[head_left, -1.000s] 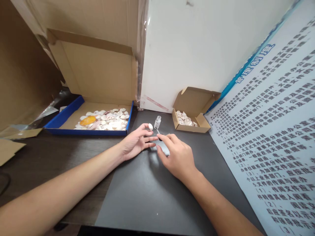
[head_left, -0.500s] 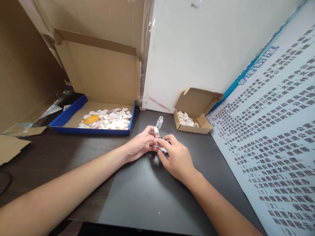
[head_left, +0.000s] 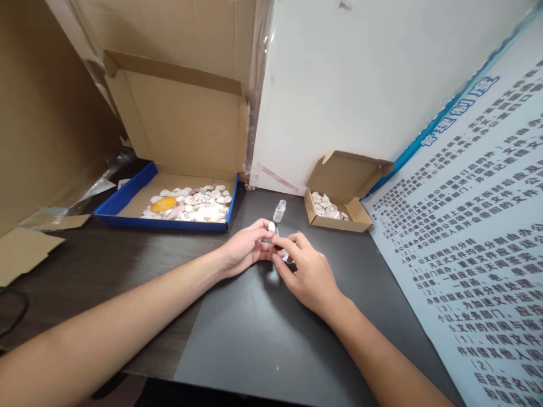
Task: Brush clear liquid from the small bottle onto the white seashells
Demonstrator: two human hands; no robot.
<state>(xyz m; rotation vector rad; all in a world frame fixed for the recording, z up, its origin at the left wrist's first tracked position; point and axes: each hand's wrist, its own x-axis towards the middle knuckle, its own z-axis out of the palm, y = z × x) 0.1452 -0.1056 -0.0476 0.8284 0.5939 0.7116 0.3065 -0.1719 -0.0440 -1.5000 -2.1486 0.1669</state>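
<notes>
My left hand [head_left: 248, 249] is closed, pinching a small white seashell [head_left: 271, 226] between thumb and fingertips. Close against it, my right hand [head_left: 307, 268] has its thumb and index finger pinched on a small dark piece [head_left: 278, 247]. A thin pale stem seems to rise from that piece beside the shell; its kind is unclear. Just beyond the fingers stands a small clear glass bottle [head_left: 279, 211] with its mouth uncovered. Something pale and shiny shows below the right fingers, too hidden to name.
At the back left, a blue-edged cardboard box [head_left: 165, 225] holds many shells and an orange oval piece [head_left: 163, 204]. A smaller brown box [head_left: 339, 225] with shells sits at the back right. A dark mat [head_left: 254, 339] covers the table; a printed board [head_left: 466, 226] borders the right.
The camera view has swung slightly left, so everything appears farther right. The shell is turned a little in my left fingers, and both hands stay together.
</notes>
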